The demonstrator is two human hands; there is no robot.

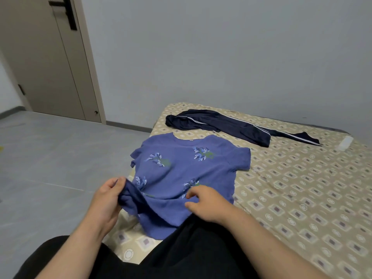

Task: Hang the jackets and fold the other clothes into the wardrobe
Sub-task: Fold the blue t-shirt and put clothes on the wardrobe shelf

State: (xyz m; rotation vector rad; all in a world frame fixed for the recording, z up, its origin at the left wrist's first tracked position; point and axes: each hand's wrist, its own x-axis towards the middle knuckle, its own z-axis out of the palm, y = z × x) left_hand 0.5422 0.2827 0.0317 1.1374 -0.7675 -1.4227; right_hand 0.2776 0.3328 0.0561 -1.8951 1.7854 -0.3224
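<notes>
Left hand [108, 195] pinches blue shirt [187, 170] hem on bed [302, 198].

Under your hands, matt crinkled cloth blouse [181, 170]; beyond, smooth, faintly sheeny navy track trousers [225, 123]; matt printed bedsheet [302, 188].

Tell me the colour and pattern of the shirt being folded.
The shirt is medium blue with scattered white-and-dark-blue leaf sprigs, seen in the head view.

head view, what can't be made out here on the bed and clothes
- Blue leaf-print t-shirt: hem corner bunched inside the left hand, head view.
- Navy white-striped track garment: crumpled; jacket or trousers unclear.
- White object near the bed's far edge: too blurred to identify.
- Wardrobe: out of frame.
</notes>
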